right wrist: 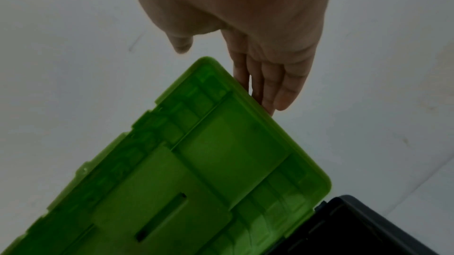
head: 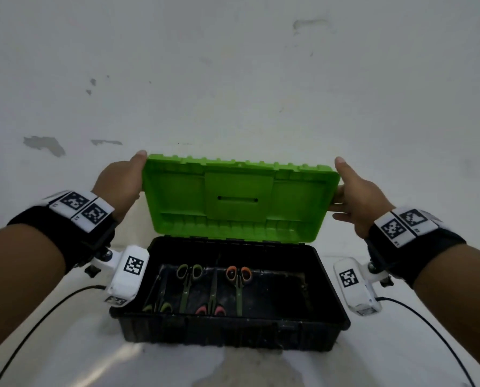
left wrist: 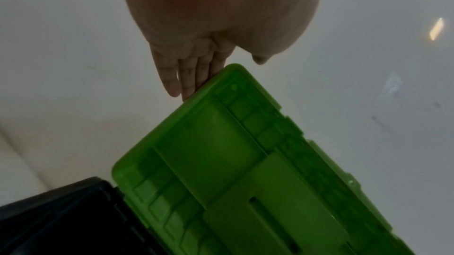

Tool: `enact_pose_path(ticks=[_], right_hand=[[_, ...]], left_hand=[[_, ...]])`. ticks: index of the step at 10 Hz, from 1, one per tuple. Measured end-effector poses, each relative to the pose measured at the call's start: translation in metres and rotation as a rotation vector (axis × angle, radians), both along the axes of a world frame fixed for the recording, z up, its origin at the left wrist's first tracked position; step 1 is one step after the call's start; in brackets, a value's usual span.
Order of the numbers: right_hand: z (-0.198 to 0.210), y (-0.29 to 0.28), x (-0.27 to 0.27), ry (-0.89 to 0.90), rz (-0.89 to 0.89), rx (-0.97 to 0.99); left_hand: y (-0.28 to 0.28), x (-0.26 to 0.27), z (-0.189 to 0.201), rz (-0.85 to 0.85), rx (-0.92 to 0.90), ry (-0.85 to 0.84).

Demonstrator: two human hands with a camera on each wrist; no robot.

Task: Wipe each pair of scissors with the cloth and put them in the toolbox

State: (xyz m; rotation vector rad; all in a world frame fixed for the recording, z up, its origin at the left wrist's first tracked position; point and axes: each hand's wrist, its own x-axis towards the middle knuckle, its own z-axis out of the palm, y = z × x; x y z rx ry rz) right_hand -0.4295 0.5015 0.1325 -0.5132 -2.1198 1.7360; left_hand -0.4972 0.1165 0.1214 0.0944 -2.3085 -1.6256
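White wall w/ chipped paint patches behind; white table (head: 65, 344) under everything. On it sits the toolbox (head: 230, 328), black base, green lid (head: 239, 202) raised and tilted back, roughly upright.

Inside the base: four pairs of scissors lying side by side, blades along the box's short axis. Green-handled pair (head: 187, 286), orange-handled pair (head: 239, 283), pink-handled pair (head: 212, 303) w/ handles toward the person, and a yellow-green-handled pair (head: 158, 305) at the far left, partly hidden by the wrist cam. No cloth in view.

Left hand (head: 118, 182) is at the lid's left edge: fingers straight and together, flat behind the lid, thumb over the top corner. Right hand (head: 356, 196) mirrors it on the right edge, fingers extended along the lid's side, thumb up near the corner. Wrist views agree: straight fingers (left wrist: 186, 78) against the lid edge, not curled round it; same on the right (right wrist: 267, 84).

Judgement: wiping and stowing look finished, since no scissors lie outside the box in view. Step in hand = handling the lid, prob. closing. Next move calls for swinging the lid forward and down evenly w/ both hands, keeping fingers off the rim as it meets the base.
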Motion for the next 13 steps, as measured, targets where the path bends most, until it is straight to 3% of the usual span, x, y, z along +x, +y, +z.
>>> enact_pose_path(ticks=[2,5,6,9,11,13], right_hand=[[-0.024,0.001,0.05,0.032,0.04,0.036],[-0.084,-0.003,0.101,0.077,0.103,0.114],[-0.101,-0.007,0.114,0.102,0.128,0.183],[-0.133,-0.009,0.124,0.102,0.149,0.31],[-0.133,-0.012,0.128,0.107,0.146,0.311],[-0.125,-0.015,0.133,0.011,0.118,0.441]], left_hand=[[-0.015,0.061,-0.029,-0.07,-0.037,0.026],[-0.024,0.121,-0.083,-0.079,-0.295,0.08],[-0.02,0.132,-0.097,-0.075,-0.417,0.097],[-0.023,0.145,-0.127,-0.103,-0.502,0.101],[-0.024,0.144,-0.132,-0.128,-0.515,0.131],[-0.03,0.149,-0.129,-0.202,-0.596,0.002]])
